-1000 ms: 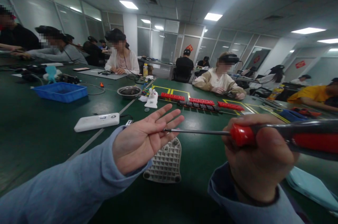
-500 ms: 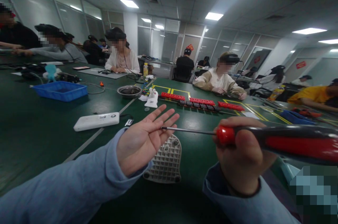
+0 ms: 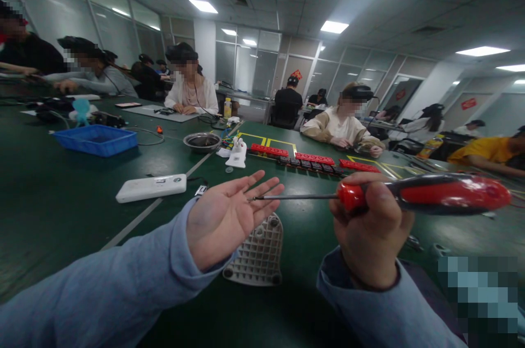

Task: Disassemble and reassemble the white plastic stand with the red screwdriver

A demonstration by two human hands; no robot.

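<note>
My right hand [image 3: 369,244] is closed around the front of a red and black screwdriver [image 3: 447,195]. The screwdriver lies nearly level, its thin shaft pointing left over my other palm. My left hand [image 3: 223,219] is palm up, fingers spread, with the screwdriver tip at its fingers. At that tip is a tiny piece, too small to make out for sure. Below and partly behind my left hand, a whitish plastic base [image 3: 257,255] with a ribbed grid and dark round feet rests on the table.
On the green table [image 3: 82,233] are a white device [image 3: 151,188], a blue tray [image 3: 98,140], a metal bowl [image 3: 200,141], a small white part [image 3: 237,154] and red blocks [image 3: 314,158]. Several people wearing headsets sit around, one person [image 3: 340,126] across the table.
The screwdriver's handle end has swung up and away, so more of it shows. Its tip stays at my left fingers. My left hand has shifted slightly right, still spread.
</note>
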